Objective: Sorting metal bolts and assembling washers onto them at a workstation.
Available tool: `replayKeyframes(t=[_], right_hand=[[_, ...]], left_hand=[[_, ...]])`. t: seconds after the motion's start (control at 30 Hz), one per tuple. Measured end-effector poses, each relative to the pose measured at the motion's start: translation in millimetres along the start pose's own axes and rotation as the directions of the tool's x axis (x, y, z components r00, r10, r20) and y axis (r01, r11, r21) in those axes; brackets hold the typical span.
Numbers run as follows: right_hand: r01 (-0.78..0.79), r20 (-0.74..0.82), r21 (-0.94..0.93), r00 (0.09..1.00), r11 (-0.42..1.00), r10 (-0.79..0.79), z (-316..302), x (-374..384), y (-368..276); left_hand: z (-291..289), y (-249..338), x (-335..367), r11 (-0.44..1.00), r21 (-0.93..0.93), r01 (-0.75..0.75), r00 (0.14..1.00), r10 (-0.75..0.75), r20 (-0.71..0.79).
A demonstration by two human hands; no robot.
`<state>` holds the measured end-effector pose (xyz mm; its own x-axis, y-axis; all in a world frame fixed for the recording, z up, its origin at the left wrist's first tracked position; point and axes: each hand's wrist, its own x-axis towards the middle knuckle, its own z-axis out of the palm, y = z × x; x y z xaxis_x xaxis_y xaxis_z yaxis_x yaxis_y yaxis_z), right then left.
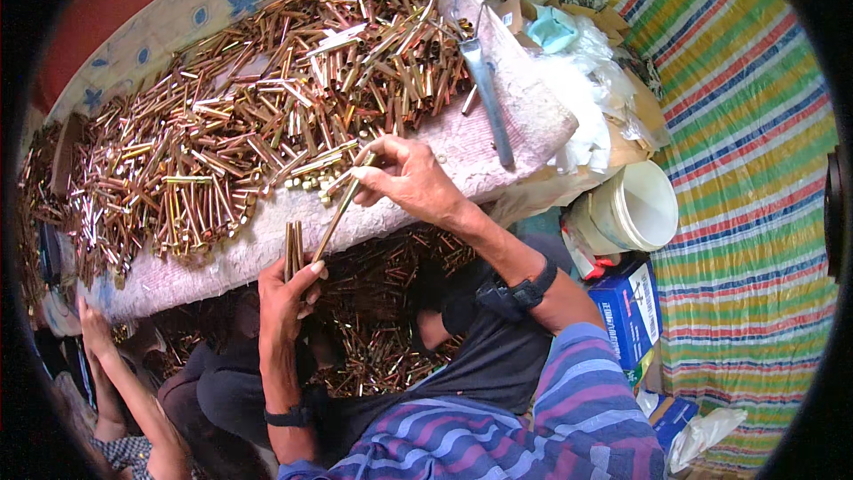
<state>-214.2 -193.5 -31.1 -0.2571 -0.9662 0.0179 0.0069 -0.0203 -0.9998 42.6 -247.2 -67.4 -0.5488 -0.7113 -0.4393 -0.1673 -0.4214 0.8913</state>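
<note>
My left hand (286, 298) is closed around a small bunch of upright metal tubes (294, 247) in front of the table edge. A longer-looking metal tube (336, 220) slants up from that hand to my right hand (416, 180). The fingers of my right hand are pinched at its upper end; whether a small part sits there too, I cannot make out. Just beyond the fingers is a big heap of copper- and brass-coloured tubes (302, 80). Several small brass-coloured ends (311, 184) cluster at its near edge.
Right of the heap lies a tool with a blue-grey handle (487, 102) on the padded table (533, 124). A white bucket (653, 204) and a blue box (626, 316) stand to the right. More tubes (373, 338) lie below the table. Another person's arm (133, 382) reaches in at left.
</note>
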Motion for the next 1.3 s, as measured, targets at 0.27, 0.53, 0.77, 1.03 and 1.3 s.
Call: replayKeyframes(t=[0.27, 0.53, 0.77, 1.03, 1.3], right_hand=[[-0.002, 0.120, 0.034, 0.993, 0.999, -0.002, 19.1, -4.3, 15.2], [-0.081, 0.202, -0.062, 0.975, 0.995, 0.092, 30.0, -8.5, 21.6], [-0.134, 0.218, 0.013, 0.967, 0.991, 0.128, 31.2, -7.6, 16.8], [-0.222, 0.208, -0.050, 0.951, 0.974, 0.228, 35.6, -2.9, 16.4], [-0.401, 0.128, 0.180, 0.915, 0.898, 0.382, 18.0, 2.4, 20.2]], left_hand=[[2.5, 5.2, -7.3, 0.996, 0.079, -0.037, 0.999, 0.039, -0.018], [8.1, 7.4, -16.9, 0.995, 0.075, -0.061, 0.998, 0.060, 0.011], [2.1, 1.4, -17.6, 0.998, -0.058, -0.013, 0.999, 0.015, 0.037], [1.5, -3.3, -11.2, 0.997, -0.051, -0.065, 0.997, 0.067, 0.036], [12.6, 2.2, -7.1, 0.971, -0.237, -0.037, 0.995, 0.057, 0.078]])
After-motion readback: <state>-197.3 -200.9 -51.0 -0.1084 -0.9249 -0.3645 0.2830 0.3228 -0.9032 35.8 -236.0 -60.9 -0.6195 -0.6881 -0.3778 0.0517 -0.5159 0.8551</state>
